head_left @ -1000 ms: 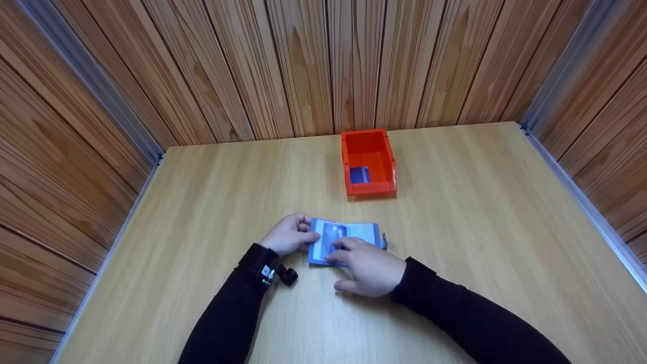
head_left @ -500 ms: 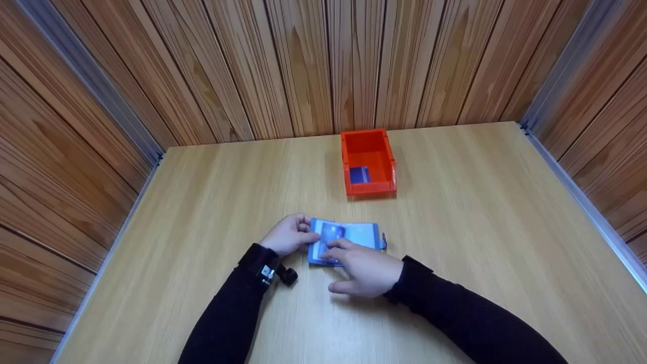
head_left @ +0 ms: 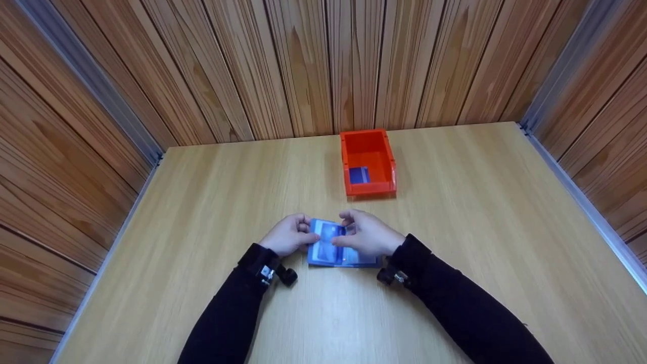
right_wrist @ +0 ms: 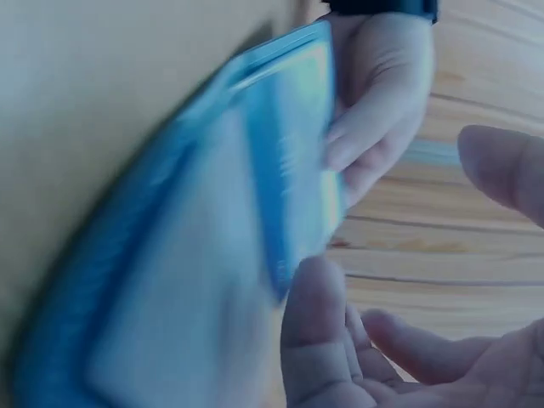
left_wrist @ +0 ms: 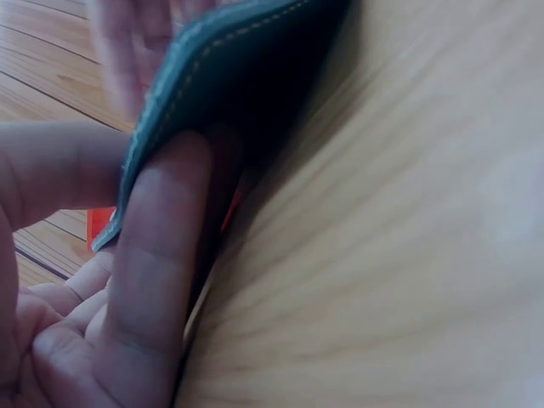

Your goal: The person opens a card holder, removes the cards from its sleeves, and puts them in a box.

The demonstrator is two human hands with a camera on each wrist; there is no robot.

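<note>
A small blue card holder (head_left: 323, 257) lies spread like a book on the table, with clear sleeves inside and a blue card (right_wrist: 293, 183) in its left half. My left hand (head_left: 288, 235) pinches the holder's left edge, thumb on top and fingers underneath. In the left wrist view, a finger (left_wrist: 166, 255) sits under the stitched cover (left_wrist: 221, 64), which is tilted up off the tabletop. My right hand (head_left: 371, 235) is over the right half, thumb and fingers spread apart with nothing between them. One right fingertip (right_wrist: 316, 285) is right at the card's lower corner.
An orange-red bin (head_left: 371, 190) stands behind the holder, toward the back of the table (head_left: 242, 187). Inside it lies a flat dark blue piece (head_left: 359, 175). Wood-panelled walls (head_left: 298, 65) close in the back and sides. Each wrist carries a small camera.
My right hand has moved up from the holder's lower edge and turned, with its thumb now over the sleeves. My left hand keeps its pinch in the same place.
</note>
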